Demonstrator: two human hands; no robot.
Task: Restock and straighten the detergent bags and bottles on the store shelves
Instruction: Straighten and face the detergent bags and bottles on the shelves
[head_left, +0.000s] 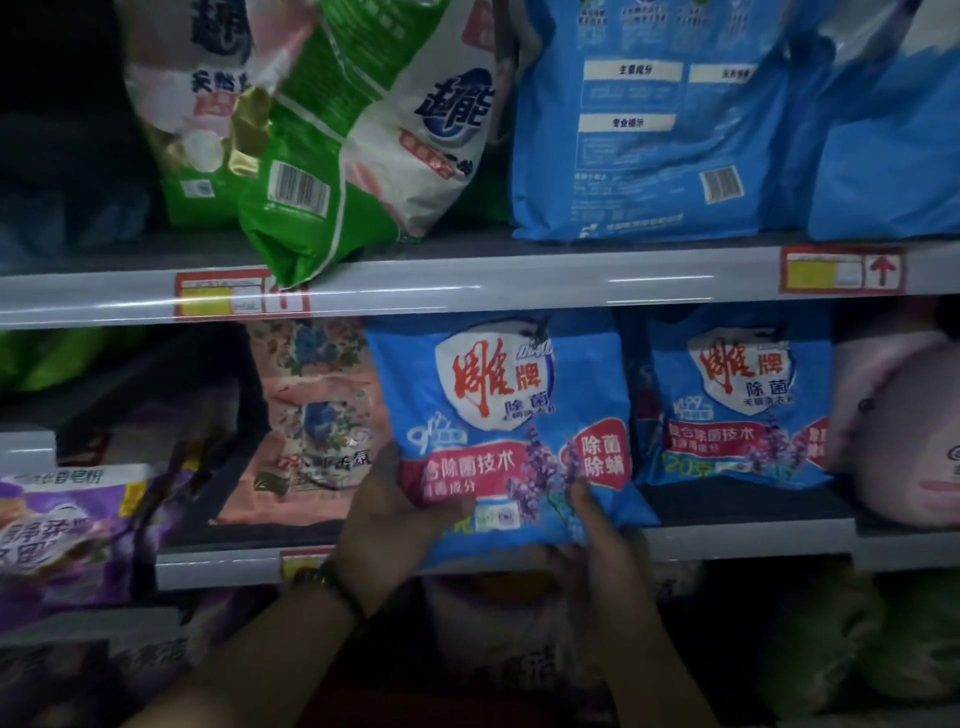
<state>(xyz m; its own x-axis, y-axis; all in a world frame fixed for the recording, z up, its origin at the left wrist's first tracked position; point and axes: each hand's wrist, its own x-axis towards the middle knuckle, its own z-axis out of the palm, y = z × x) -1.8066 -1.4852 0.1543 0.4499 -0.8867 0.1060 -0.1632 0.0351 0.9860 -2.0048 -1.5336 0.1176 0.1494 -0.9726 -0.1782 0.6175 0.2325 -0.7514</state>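
- Bag first: the blue detergent bag (511, 431) stands upright on the middle shelf (727, 540), long axis vertical, bottom edge hanging over the lip.
- Left hand (395, 512) fingers clamp its 7 o'clock corner, right hand (597, 525) its 5 o'clock, both equally near.
- Twin blue bag (737, 400) sits close at 3 o'clock, pink floral bag (311, 421) at 9, so it's a tight slot.

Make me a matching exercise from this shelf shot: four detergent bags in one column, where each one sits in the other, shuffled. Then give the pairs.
Bags:
1. green bag
2. blue bag with red logo
3. floral pink bag
4. purple bag

Places:
A. far left, lower down
B. gripped at its bottom by the left hand and right hand
C. tipped over the upper shelf edge
D. leaning back, middle shelf

Pairs: 1-C, 2-B, 3-D, 4-A
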